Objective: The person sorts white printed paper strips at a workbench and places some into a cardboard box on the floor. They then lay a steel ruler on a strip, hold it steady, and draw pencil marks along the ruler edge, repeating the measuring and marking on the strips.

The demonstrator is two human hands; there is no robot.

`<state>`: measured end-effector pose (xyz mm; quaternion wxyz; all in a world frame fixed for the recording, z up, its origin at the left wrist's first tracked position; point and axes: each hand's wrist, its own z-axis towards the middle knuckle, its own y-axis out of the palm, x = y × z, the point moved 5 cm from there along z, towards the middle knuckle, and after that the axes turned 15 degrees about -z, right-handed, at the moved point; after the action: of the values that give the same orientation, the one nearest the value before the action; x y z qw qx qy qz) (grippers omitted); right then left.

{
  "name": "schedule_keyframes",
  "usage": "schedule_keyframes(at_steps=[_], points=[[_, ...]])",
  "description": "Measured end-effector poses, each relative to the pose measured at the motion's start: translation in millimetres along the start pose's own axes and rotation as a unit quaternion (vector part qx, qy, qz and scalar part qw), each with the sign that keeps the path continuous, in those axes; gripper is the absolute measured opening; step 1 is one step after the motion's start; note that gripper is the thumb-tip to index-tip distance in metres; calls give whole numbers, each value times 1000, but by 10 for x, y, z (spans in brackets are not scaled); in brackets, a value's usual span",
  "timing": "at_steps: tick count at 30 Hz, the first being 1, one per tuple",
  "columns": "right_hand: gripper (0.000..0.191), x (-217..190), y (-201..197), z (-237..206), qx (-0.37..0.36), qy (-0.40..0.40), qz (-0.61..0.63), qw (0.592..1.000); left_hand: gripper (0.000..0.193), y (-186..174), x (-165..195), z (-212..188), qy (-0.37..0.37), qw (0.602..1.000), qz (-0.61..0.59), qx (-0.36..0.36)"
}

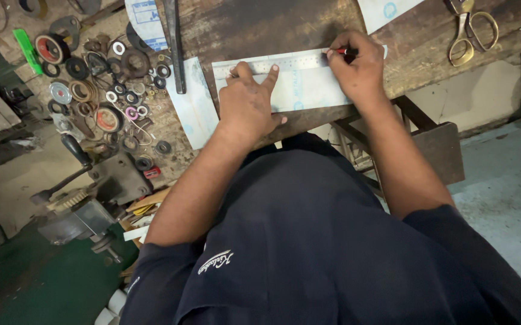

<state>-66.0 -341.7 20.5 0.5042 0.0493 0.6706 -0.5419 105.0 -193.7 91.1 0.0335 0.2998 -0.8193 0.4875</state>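
left hand (245, 102) pressing ruler (272, 63) — right hand (360, 66) marking

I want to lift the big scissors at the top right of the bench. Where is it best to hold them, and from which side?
Take the scissors by the two loop handles, which point toward the near edge of the bench. Come from the near side, beyond the right hand. The blades run off the top of the picture.
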Motion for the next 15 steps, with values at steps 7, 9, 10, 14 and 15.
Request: schedule_keyframes(at_steps=[7,9,10,14,15], points=[[6,152,33,-64,23,64,138,988,99,-18,12,-7,-6,1000,-13,-7],[7,177,36,-85,16,75,174,982,100,-21,22,-17,-6,1000,-12,-7],[7,175,35,-104,12,82,193,978,100,-16,21,-22,-11,1000,-13,-11],[9,-34,-61,-205,31,1,74,997,102,-2,23,-37,-13,1000,-7,-9],[9,-112,-86,-240,26,-25,11,999,102,-1,24,-41,-9,1000,-3,-3]])
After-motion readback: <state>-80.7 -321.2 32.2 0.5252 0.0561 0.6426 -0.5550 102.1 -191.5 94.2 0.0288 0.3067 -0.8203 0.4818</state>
